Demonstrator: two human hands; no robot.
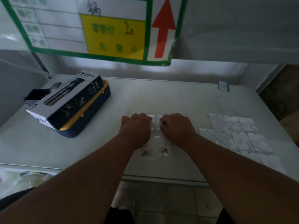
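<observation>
1. Two clear bags [155, 122] lie side by side on the white table [178, 97], partly under both hands and running back toward the wrists. Each holds a small dark piece [164, 150] at its end below the wrists.
2. Well out beyond the left hand's outer side, a spray bottle box [71, 97] lies tilted on a navy case [90, 122] with a yellow rim. A slim bottle shows through the box's window, and its end flap stands open.
3. The left hand [135, 126] is closed down, knuckles up, with its fingers curled onto the upper part of the left-side bag, gripping it.
4. The right hand [176, 126] mirrors it, its fingertips tucked in at the other bag's edge and holding it. The two hands sit close together, with only a strip of bag between them.
5. The bags are thin, glossy, creased film. Just outside the right hand, many flat pouches [239, 135] lie in overlapping rows, pale and rectangular.
6. The tabletop is smooth, matt and faintly scuffed.
</observation>
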